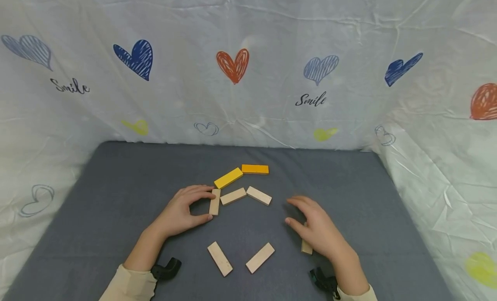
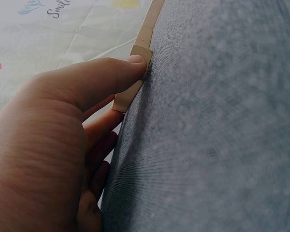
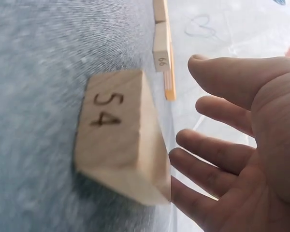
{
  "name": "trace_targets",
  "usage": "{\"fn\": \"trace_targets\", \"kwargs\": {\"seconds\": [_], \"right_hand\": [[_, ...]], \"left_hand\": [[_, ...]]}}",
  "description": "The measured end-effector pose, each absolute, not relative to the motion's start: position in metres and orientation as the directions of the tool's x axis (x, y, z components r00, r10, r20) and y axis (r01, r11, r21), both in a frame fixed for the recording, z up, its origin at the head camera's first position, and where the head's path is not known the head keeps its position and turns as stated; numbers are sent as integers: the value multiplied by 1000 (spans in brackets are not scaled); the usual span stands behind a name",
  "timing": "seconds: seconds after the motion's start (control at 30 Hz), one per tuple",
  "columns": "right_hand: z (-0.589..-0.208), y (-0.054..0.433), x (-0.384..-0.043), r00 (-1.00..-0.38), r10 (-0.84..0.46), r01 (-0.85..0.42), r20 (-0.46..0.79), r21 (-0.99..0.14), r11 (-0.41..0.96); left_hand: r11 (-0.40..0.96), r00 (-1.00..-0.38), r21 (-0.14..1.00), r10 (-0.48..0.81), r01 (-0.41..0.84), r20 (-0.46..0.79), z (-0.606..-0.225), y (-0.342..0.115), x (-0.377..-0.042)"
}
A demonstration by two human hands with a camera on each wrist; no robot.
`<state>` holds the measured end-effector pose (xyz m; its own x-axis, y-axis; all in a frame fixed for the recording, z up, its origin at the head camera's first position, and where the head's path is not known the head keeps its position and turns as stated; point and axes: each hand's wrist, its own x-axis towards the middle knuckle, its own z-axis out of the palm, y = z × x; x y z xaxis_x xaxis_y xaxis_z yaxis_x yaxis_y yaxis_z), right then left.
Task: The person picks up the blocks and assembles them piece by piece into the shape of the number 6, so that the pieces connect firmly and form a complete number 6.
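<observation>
My left hand (image 1: pixel 182 212) pinches a plain wooden block (image 1: pixel 215 201) between thumb and fingers, low at the grey cloth. Touching or nearly touching that block's right side is a second plain block (image 1: pixel 233 196), with a third (image 1: pixel 259 195) angled down beyond it. Behind them a yellow block (image 1: pixel 228 178) and an orange block (image 1: pixel 255 169) lie end to end. With fingers loosely bent and holding nothing, my right hand (image 1: pixel 320 227) hovers over another wooden block (image 1: pixel 306 248), partly hiding it. In the right wrist view this block (image 3: pixel 116 121) bears the number 54.
Two more plain blocks lie nearer me, a left one (image 1: pixel 220 258) and a right one (image 1: pixel 260 258), slanting toward each other. A grey cloth (image 1: pixel 155 171) covers the table. White sheeting (image 1: pixel 264 106) printed with hearts rises behind and at both sides.
</observation>
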<state>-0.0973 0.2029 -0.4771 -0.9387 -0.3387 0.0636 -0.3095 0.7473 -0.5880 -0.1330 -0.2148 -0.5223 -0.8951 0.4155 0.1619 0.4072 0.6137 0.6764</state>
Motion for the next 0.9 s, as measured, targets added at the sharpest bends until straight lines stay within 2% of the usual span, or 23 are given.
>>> {"fn": "trace_targets", "kwargs": {"seconds": [0.2, 0.5, 0.9], "right_hand": [[-480, 210, -85, -947, -320, -274, 31, -600, 751], [-481, 218, -70, -943, -328, -292, 56, -610, 737], [-479, 222, -60, -944, -330, -276, 23, -605, 747]], "left_hand": [[611, -895, 679, 416, 406, 160, -521, -216, -133], [615, -894, 674, 417, 408, 161, -520, -216, -133], [609, -898, 686, 413, 398, 155, -521, -215, -132]]}}
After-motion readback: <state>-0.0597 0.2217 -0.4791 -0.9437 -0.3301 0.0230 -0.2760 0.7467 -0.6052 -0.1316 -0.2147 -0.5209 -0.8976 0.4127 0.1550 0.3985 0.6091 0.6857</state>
